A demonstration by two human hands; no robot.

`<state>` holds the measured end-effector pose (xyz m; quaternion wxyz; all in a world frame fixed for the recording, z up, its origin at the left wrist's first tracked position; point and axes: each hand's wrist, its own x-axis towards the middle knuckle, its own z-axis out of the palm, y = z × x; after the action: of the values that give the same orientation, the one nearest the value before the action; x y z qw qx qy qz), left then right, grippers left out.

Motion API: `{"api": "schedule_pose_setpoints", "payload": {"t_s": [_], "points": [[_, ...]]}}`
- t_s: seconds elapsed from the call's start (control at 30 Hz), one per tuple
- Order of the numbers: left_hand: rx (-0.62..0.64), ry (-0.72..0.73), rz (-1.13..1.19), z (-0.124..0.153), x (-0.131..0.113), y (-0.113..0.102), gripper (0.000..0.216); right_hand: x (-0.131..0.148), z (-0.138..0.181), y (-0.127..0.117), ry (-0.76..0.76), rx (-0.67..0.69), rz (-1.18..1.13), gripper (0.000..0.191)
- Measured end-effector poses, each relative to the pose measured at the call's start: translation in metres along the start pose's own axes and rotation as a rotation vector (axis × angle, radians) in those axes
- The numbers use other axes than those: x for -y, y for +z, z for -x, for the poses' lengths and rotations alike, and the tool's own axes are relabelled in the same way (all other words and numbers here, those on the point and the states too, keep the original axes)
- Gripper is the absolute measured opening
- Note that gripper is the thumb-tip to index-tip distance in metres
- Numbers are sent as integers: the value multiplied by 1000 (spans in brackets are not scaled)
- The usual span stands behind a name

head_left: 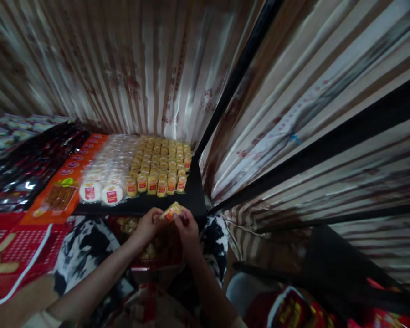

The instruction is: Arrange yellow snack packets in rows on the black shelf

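Observation:
Between my two hands is a small yellow snack packet (171, 212) with a red and white label, held just past the front edge of the black table (143, 205). My left hand (151, 223) grips its left end with fingers closed. On its right side, my right hand (187, 224) pinches it with thumb and fingers. Beyond them on the table stand rows of similar yellow packets (157, 168). Beneath my hands, a red basket (157, 264) between my knees holds more pale yellow pieces, partly hidden by my arms.
Left of the yellow rows lie round white packaged snacks (111, 194), orange packs (59, 196) and dark packs (23, 168). A red basket (23, 246) with pale finger-shaped pieces sits at lower left. Black poles (239, 82) and striped curtains (133, 68) close in the far side and right.

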<state>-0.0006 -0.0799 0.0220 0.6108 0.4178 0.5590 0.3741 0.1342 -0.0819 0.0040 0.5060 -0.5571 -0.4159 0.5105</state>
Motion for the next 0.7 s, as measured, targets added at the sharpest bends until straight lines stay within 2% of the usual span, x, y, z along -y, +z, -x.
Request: {"api": "schedule_pose_setpoints", "payload": {"t_s": [0.1,0.2,0.23,0.33,0.4,0.47,0.57,0.7], "points": [[-13,81,-78,-18,-9,14,27,11,-8,0,-68,-78,13,50],[-37,170,-300,-33,-22,24,16,30,-23,-5,-137,-69,54,53],[-70,214,-398,-36,-29,26,18,36,-30,-9,-166,-67,82,53],[-187,466,-673,-41,-49,35,36,55,-58,-20,-309,-155,228,50],[-182,668,-825,-44,-58,42,35,63,-81,-28,-418,-242,339,47],[-159,804,-960,-49,-62,50,34,66,-105,-32,-478,-283,418,46],[-162,895,-1141,-61,-58,59,40,64,-137,-33,-495,-288,463,46],[-154,924,-1313,-78,-47,63,45,49,-169,-26,-403,-318,477,46]]}}
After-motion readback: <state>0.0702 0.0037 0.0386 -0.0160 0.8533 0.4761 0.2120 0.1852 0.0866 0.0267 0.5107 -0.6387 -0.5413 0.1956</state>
